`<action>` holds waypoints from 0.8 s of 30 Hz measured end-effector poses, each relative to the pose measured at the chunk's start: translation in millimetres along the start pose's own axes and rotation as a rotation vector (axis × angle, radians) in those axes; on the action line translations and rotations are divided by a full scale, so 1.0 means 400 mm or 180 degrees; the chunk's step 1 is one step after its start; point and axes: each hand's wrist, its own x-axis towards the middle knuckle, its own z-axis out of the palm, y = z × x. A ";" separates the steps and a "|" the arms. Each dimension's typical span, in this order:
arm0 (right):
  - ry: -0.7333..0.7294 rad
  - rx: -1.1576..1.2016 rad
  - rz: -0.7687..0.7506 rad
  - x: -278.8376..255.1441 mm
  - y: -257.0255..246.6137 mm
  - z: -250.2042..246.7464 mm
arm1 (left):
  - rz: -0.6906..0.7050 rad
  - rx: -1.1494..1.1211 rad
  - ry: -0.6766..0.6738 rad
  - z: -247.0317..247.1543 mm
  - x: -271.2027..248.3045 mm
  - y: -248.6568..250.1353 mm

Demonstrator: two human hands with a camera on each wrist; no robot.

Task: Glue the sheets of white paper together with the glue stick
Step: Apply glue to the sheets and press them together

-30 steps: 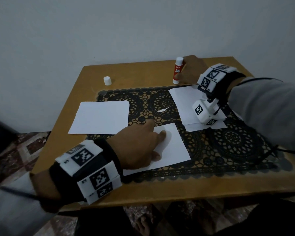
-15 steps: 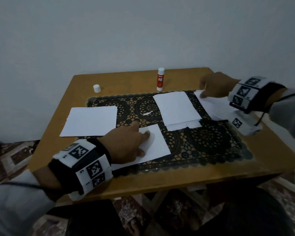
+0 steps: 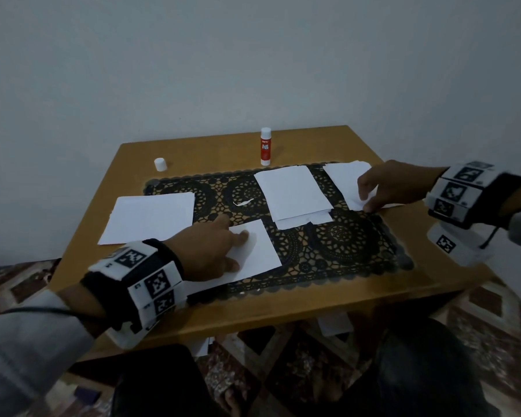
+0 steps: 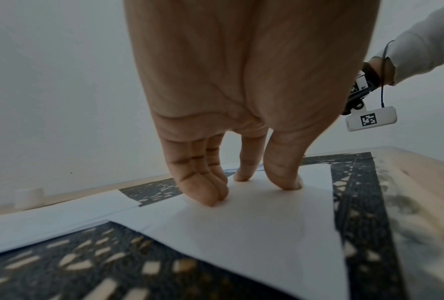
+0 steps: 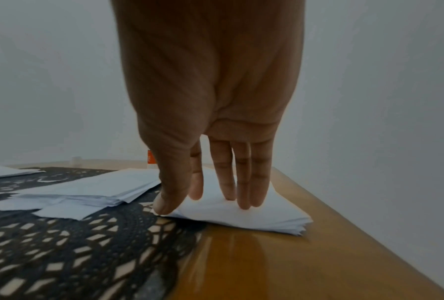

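white top sheet (image 5: pixel 231 211): peeling singly off right stack, right hand (image 3: pixel 385 183) pinching its corner; left hand (image 3: pixel 206 251) flat, pinning glued sheet (image 3: pixel 253 251).

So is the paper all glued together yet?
Not yet. The red glue stick stands at the table's back edge, its white cap off. The left hand presses one white paper sheet flat; the right hand pinches a sheet from the right-hand paper stack. Joining them remains.
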 end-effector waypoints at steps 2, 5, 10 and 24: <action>-0.0012 -0.0026 -0.0067 -0.002 0.006 0.000 | 0.0004 0.0000 0.0000 -0.001 -0.001 0.002; 0.0094 -0.0129 -0.0152 -0.001 0.003 0.005 | -0.0001 -0.0019 0.0006 0.000 -0.004 0.001; 0.0528 -0.0114 0.0032 0.004 0.011 0.015 | 0.0005 -0.0194 0.0059 0.000 -0.005 -0.003; 0.2253 0.0216 -0.0483 -0.061 -0.063 -0.071 | -0.0120 -0.0986 0.1157 -0.024 -0.057 -0.015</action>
